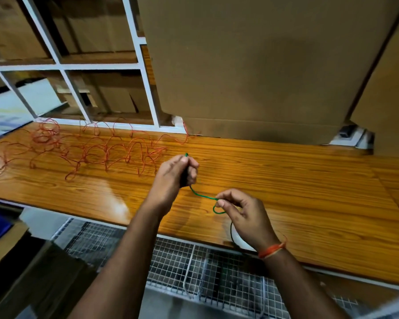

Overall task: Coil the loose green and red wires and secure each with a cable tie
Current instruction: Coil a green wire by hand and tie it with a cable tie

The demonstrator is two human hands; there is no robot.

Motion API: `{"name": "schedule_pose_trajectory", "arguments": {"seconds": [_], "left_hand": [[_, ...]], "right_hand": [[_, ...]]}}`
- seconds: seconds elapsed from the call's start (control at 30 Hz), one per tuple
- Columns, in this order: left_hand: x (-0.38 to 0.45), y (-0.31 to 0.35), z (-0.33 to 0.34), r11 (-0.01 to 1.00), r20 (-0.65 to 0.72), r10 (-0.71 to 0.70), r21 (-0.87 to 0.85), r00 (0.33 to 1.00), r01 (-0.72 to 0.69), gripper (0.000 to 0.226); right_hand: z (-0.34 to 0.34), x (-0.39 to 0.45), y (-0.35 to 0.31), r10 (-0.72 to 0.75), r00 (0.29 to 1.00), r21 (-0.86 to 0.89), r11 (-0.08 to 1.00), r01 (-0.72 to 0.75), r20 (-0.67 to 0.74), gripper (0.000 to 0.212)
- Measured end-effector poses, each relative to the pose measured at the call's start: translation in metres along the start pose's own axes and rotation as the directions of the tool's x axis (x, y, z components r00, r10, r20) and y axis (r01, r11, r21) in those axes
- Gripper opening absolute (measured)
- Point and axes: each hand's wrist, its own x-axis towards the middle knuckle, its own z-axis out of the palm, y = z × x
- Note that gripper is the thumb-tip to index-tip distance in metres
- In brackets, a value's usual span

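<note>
A thin green wire (202, 195) stretches between both hands above the wooden table (297, 185). My left hand (175, 172) grips one end in a fist, and the wire's tip pokes out above the thumb. My right hand (241, 214) pinches the wire between thumb and forefinger, where it curls into a small loop; the rest drops off the table's front edge under the palm. The red wire (90, 149) lies loose and tangled across the table's left half, well left of both hands.
Large cardboard boxes (258, 65) stand against the back of the table, with another at the far right. A white shelf frame (83, 65) holding more boxes rises at back left. A wire-mesh rack (194, 263) sits below the front edge.
</note>
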Motion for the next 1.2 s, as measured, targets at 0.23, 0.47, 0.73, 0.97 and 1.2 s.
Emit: {"name": "schedule_pose_trajectory", "arguments": {"seconds": [0.23, 0.47, 0.73, 0.97, 1.2], "left_hand": [[-0.007, -0.024, 0.012, 0.965, 0.290, -0.037, 0.260, 0.956, -0.041, 0.034], [-0.018, -0.023, 0.018, 0.993, 0.288, -0.070, 0.108, 0.955, 0.040, 0.038], [-0.016, -0.016, 0.018, 0.951, 0.086, -0.181, -0.240, 0.980, 0.196, 0.031], [-0.020, -0.014, 0.021, 0.932, 0.001, -0.261, -0.261, 0.965, 0.253, 0.037], [-0.025, -0.012, 0.023, 0.852, -0.020, -0.345, -0.426, 0.939, 0.304, 0.029]], "right_hand": [[-0.004, 0.013, -0.026, -0.139, 0.983, -0.023, 0.990, 0.137, -0.121, 0.012], [-0.002, 0.021, -0.021, -0.036, 0.982, 0.009, 0.999, 0.038, -0.183, 0.011], [0.016, 0.003, -0.010, 0.183, 0.983, 0.332, 0.927, -0.173, 0.001, 0.038], [0.024, -0.003, -0.024, 0.468, 0.849, 0.613, 0.603, -0.511, 0.247, 0.060], [0.023, -0.011, -0.012, 0.401, 0.916, 0.462, 0.808, -0.365, 0.024, 0.025]]}}
